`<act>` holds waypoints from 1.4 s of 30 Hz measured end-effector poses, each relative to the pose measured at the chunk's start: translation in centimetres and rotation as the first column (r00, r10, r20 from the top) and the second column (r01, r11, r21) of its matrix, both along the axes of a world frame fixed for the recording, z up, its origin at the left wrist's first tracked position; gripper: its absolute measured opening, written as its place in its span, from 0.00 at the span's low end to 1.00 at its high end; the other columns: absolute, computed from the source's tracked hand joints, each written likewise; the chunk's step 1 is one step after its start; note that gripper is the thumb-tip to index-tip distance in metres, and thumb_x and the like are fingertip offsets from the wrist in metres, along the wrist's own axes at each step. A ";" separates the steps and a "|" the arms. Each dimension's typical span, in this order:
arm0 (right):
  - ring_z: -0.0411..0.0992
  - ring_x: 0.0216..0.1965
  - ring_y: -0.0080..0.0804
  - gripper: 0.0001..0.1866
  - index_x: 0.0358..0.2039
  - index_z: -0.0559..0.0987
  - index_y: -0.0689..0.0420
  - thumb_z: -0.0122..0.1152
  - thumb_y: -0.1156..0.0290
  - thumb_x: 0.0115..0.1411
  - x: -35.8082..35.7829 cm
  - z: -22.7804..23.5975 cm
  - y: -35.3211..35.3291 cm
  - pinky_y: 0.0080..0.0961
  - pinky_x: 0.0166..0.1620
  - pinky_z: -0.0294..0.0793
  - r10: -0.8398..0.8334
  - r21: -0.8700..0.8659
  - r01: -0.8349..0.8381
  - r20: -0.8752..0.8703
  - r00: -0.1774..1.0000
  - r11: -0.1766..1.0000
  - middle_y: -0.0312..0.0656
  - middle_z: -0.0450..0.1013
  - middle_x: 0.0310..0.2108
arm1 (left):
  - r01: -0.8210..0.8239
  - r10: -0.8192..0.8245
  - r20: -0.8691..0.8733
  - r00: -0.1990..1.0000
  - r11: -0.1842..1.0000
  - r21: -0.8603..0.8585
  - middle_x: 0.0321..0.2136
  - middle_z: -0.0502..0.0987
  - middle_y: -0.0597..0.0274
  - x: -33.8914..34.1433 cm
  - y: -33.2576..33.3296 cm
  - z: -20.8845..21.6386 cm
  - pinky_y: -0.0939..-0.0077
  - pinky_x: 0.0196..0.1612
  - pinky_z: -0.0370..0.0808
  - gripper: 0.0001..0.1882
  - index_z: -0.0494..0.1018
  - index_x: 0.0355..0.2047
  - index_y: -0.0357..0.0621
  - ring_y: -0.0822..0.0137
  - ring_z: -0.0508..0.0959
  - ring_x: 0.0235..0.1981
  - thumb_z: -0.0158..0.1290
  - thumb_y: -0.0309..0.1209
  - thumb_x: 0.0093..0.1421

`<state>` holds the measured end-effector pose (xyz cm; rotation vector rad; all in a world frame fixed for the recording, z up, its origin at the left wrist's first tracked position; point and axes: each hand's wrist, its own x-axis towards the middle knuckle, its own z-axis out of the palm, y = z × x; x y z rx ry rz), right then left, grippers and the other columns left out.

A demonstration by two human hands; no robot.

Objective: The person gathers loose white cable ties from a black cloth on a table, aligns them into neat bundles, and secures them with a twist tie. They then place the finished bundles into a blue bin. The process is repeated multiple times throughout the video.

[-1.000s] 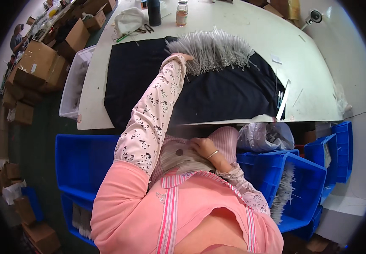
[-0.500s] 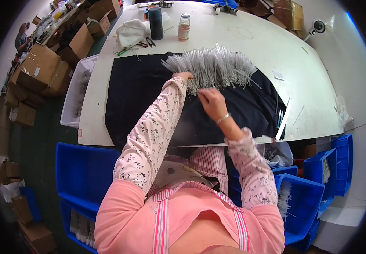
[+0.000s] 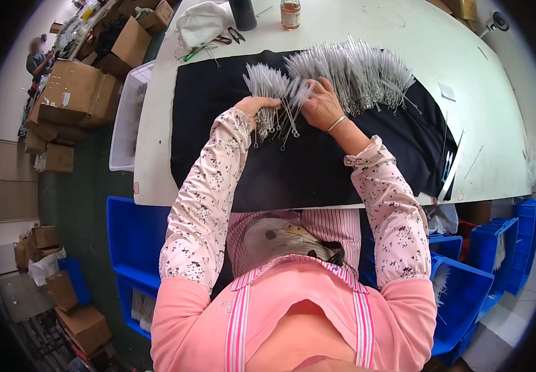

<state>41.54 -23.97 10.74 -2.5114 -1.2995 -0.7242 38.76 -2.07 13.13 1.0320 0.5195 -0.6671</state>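
Observation:
Many thin tube brushes with white bristles and twisted-wire loop ends lie on a black cloth (image 3: pixel 317 173) over the table. The large pile of brushes (image 3: pixel 367 74) is on the right, loops towards me. Left of it, my left hand (image 3: pixel 256 105) is closed round a smaller bundle of brushes (image 3: pixel 264 79), its wire loops hanging below the fingers. My right hand (image 3: pixel 322 106), between bundle and pile, pinches a few tilted brushes (image 3: pixel 295 99) against the bundle's right side. The bristles partly hide its fingertips.
At the far left lie a white cloth (image 3: pixel 201 25), small snips (image 3: pixel 235 35), a dark bottle (image 3: pixel 243 13) and a glass jar (image 3: pixel 290 15). A white strip (image 3: pixel 452 170) lies at right. Blue bins (image 3: pixel 132 239) flank me; a white crate (image 3: pixel 130 118) stands left. Someone (image 3: pixel 37 61) is far off.
A bundle has come apart from the pile's left end in my left hand. My right hand has moved up beside it and now holds a few brushes. The view has shifted too.

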 end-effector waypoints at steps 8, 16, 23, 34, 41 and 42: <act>0.71 0.34 0.35 0.13 0.23 0.79 0.60 0.57 0.62 0.44 -1.3 0.5 3.2 0.37 0.43 0.65 -0.089 0.119 0.218 -0.651 0.754 0.969 0.41 0.75 0.25 | -0.231 0.192 0.202 0.961 0.954 0.192 0.29 0.79 0.55 0.8 -1.4 -3.6 0.66 0.33 0.79 0.08 0.75 0.34 0.32 0.61 0.80 0.28 0.58 0.23 0.53; 0.73 0.23 0.41 0.13 0.27 0.75 0.62 0.58 0.63 0.55 -0.3 -1.4 4.8 0.35 0.29 0.70 0.066 0.464 0.585 -0.817 0.573 0.665 0.45 0.73 0.22 | -0.244 0.189 0.275 0.943 0.952 0.183 0.20 0.76 0.57 -1.8 -2.9 -0.2 0.71 0.22 0.75 0.08 0.74 0.28 0.36 0.65 0.77 0.18 0.62 0.21 0.47; 0.73 0.36 0.50 0.12 0.33 0.74 0.59 0.58 0.63 0.53 1.8 0.5 4.1 0.44 0.40 0.70 -0.476 0.115 0.586 -0.470 0.743 0.802 0.50 0.74 0.34 | -0.238 0.171 0.280 0.944 0.945 0.226 0.20 0.75 0.60 -5.3 0.1 0.5 0.74 0.20 0.74 0.11 0.70 0.28 0.39 0.68 0.75 0.17 0.62 0.22 0.47; 0.63 0.55 0.38 0.23 0.50 0.70 0.51 0.53 0.73 0.51 -3.2 3.4 7.5 0.44 0.56 0.57 0.022 0.094 -0.039 0.174 0.984 0.995 0.36 0.71 0.47 | -0.252 0.192 0.312 0.930 0.953 0.166 0.23 0.76 0.61 -9.3 2.0 1.2 0.77 0.20 0.75 0.12 0.71 0.33 0.40 0.70 0.76 0.20 0.61 0.23 0.49; 0.53 0.64 0.42 0.33 0.56 0.66 0.49 0.64 0.66 0.48 -1.9 2.7 5.0 0.47 0.65 0.44 -0.361 -0.246 0.307 -0.220 0.906 0.919 0.36 0.65 0.56 | -0.213 0.178 0.208 0.962 0.964 0.161 0.24 0.76 0.61 -13.2 5.4 3.0 0.78 0.22 0.76 0.09 0.73 0.32 0.40 0.71 0.76 0.21 0.61 0.25 0.52; 0.53 0.64 0.42 0.36 0.57 0.65 0.50 0.66 0.64 0.45 -2.4 3.6 4.8 0.47 0.65 0.44 -0.234 -0.190 0.198 -0.192 0.953 0.962 0.36 0.65 0.57 | -0.191 0.158 0.196 0.968 0.968 0.161 0.24 0.76 0.61 -13.6 5.6 3.4 0.78 0.22 0.76 0.09 0.73 0.32 0.40 0.71 0.76 0.21 0.61 0.26 0.52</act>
